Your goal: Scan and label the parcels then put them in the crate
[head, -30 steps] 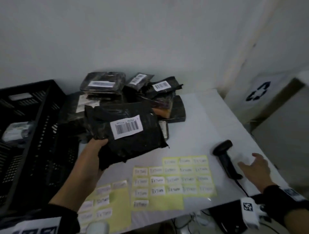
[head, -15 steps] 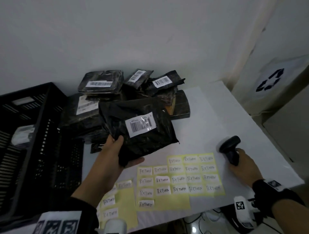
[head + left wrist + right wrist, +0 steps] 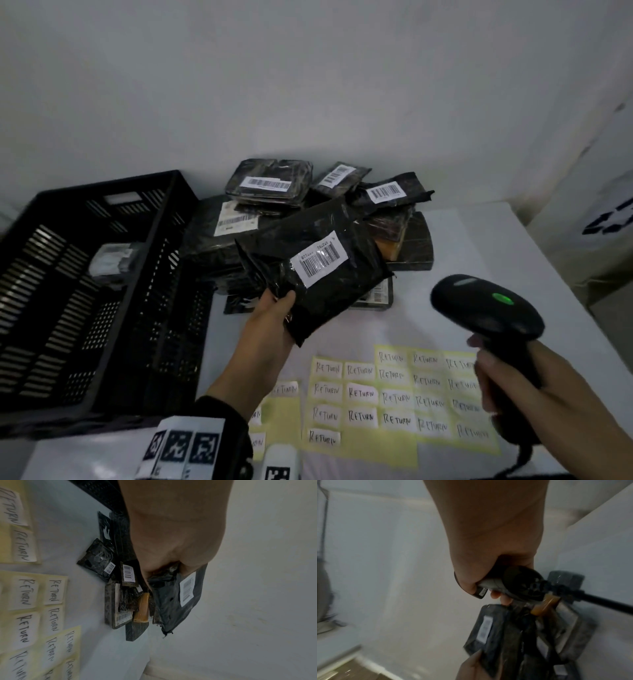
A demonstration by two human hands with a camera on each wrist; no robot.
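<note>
Standing at the left of the white tabletop (image 3: 462,246), the black crate (image 3: 102,291) holds one wrapped item, and the pile of black parcels (image 3: 270,185) lies just beside it against the wall. Yellow sheets of RETURN labels (image 3: 397,397) lie near the front edge. Since half a second ago the parcel (image 3: 318,270) has been lifted higher and tilted, barcode up, above the pile; the left hand (image 3: 270,329) grips its lower corner, fingers (image 3: 149,574) curled round the wrap. The scanner (image 3: 486,308), then low on the tabletop, is now raised with a green light lit; the right hand (image 3: 513,387) clamps its handle.
</note>
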